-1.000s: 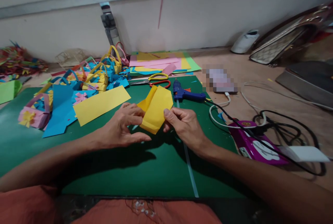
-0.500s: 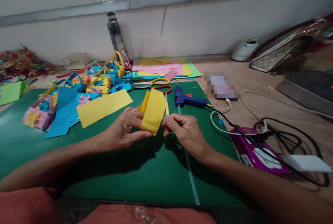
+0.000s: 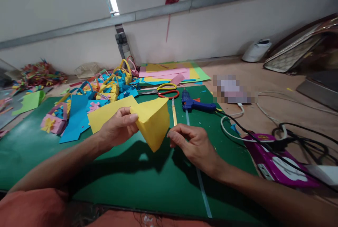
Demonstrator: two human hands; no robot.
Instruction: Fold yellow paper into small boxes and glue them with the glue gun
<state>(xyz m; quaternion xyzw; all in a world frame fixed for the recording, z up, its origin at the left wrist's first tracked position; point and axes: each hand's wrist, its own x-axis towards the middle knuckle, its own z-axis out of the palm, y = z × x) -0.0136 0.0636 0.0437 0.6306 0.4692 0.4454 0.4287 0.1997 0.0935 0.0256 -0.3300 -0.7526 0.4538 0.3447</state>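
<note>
My left hand (image 3: 120, 123) is closed on a folded yellow paper piece (image 3: 155, 121), thumb on top. The paper stands tilted above the mat, its creased corner pointing down. Just right of it, my right hand (image 3: 191, 144) is closed, thumb pressed to the curled fingers. What lies between those fingertips, if anything, I cannot make out. Beyond them a thin yellow-handled craft knife (image 3: 174, 114) lies on the green mat (image 3: 118, 181). Scissors (image 3: 167, 91) with red and yellow handles and a blue glue gun (image 3: 196, 103) rest farther back.
At left are a flat yellow sheet (image 3: 105, 114), a blue sheet (image 3: 75, 118) and several small paper baskets (image 3: 56, 119). Coloured sheets (image 3: 195, 74) are stacked at the back. A purple power strip (image 3: 274, 165) with tangled cables (image 3: 303, 142) lies at right.
The yellow paper has been turned in my left hand, and its corner now points down. My right hand has drawn slightly back from the craft knife. The view has shifted a little.
</note>
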